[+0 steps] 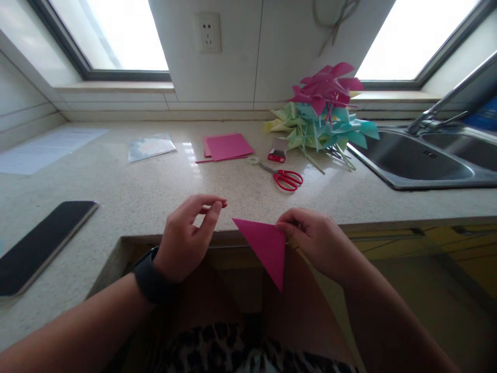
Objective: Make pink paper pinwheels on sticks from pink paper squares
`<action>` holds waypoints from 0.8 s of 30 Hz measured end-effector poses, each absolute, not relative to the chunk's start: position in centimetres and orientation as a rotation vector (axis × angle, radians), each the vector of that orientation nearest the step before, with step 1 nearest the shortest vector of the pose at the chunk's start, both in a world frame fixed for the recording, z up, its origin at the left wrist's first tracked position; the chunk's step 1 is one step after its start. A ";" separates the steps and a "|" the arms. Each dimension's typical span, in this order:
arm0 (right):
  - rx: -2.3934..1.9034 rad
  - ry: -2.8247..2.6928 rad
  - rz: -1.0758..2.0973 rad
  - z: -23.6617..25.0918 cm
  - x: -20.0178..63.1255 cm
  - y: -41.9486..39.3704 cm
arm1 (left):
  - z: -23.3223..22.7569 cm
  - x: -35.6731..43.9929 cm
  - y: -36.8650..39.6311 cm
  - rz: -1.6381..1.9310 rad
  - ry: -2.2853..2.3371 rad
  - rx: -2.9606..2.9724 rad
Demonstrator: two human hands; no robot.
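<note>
Speckled stone table (pixel 155 191) under two windows, sink (pixel 423 160) off to the right. Right hand (pixel 314 241) is pinching a pink paper triangle (pixel 267 248) by its edge, held just past the table's front edge w/ the point hanging down. Left hand (pixel 190 235) is beside it, empty, fingers loosely curled, not touching the paper. Further back: red scissors (pixel 285 177), stack of pink sheets (pixel 227 146), pile of paper pinwheels (pixel 324 111). Dark phone (pixel 42 243) on the left.

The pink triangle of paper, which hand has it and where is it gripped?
The right hand pinches the folded pink paper triangle at its right corner. The left hand holds nothing.
</note>
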State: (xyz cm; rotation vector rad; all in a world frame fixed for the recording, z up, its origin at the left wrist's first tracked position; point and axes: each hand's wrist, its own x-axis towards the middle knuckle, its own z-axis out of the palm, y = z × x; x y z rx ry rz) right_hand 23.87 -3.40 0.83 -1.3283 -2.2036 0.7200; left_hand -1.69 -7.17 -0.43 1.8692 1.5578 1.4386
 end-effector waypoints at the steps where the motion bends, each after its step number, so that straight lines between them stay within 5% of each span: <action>1: -1.309 -2.279 0.668 1.0 23.5 -2.3 | -0.5 -1.7 -7.2 1.422 1.535 2.096; 5: -1.198 -2.514 0.499 0.5 21.9 2.1 | -1.1 -1.3 -7.5 0.977 1.294 2.777; 10: -1.129 -2.590 0.375 -0.5 21.0 4.6 | -2.5 -0.6 -7.3 0.514 1.450 2.852; 15: -1.090 -2.486 0.141 -0.3 20.5 2.2 | -2.8 -0.1 -7.5 0.481 1.538 2.777; 24: -0.931 -2.597 0.311 -1.7 18.0 -3.6 | -2.2 0.6 -7.9 0.516 1.511 2.728</action>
